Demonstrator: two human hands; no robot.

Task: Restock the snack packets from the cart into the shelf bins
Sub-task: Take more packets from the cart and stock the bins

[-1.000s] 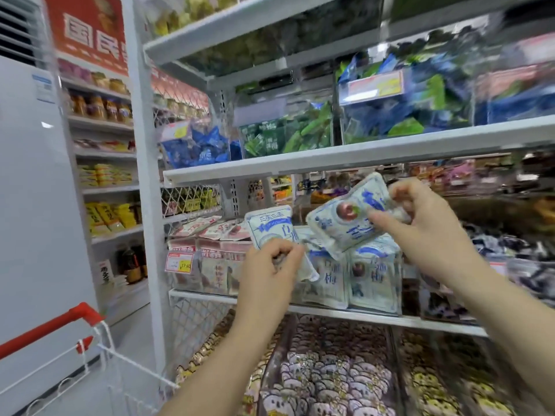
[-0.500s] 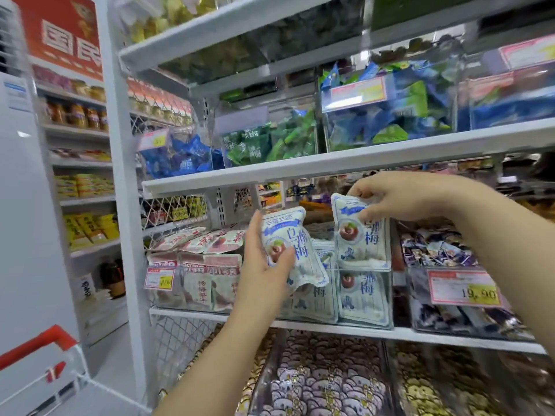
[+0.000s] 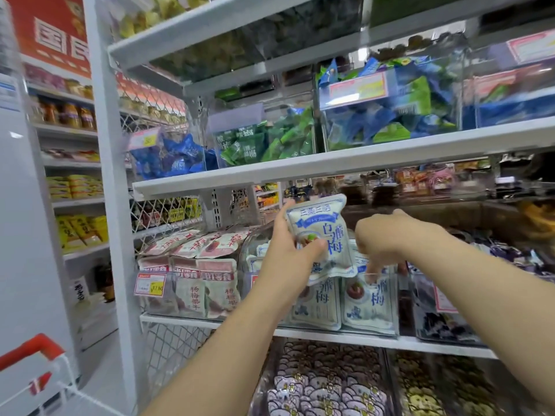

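Note:
My left hand (image 3: 289, 255) grips a white-and-blue snack packet (image 3: 322, 228) upright, just above and in front of a clear shelf bin (image 3: 397, 298). Several matching packets (image 3: 365, 303) stand inside that bin. My right hand (image 3: 389, 237) reaches over the bin's front wall with its fingertips pointing down among the packets. Whether those fingers hold a packet is hidden by the bin wall and the raised packet. The cart (image 3: 33, 352), with a red handle and white wire, shows at the lower left corner.
A bin of pink packets (image 3: 195, 283) stands left of the blue bin, and a bin of dark purple packets (image 3: 444, 313) right of it. The white shelf edge (image 3: 330, 162) runs close above my hands. Bins of cartoon-printed packets (image 3: 324, 382) fill the shelf below. A white shelf post (image 3: 111, 205) rises on the left.
My right hand has lowered its packet from above the bin down into it. My left hand has lifted its packet higher and a little right. The view has moved closer to the shelf.

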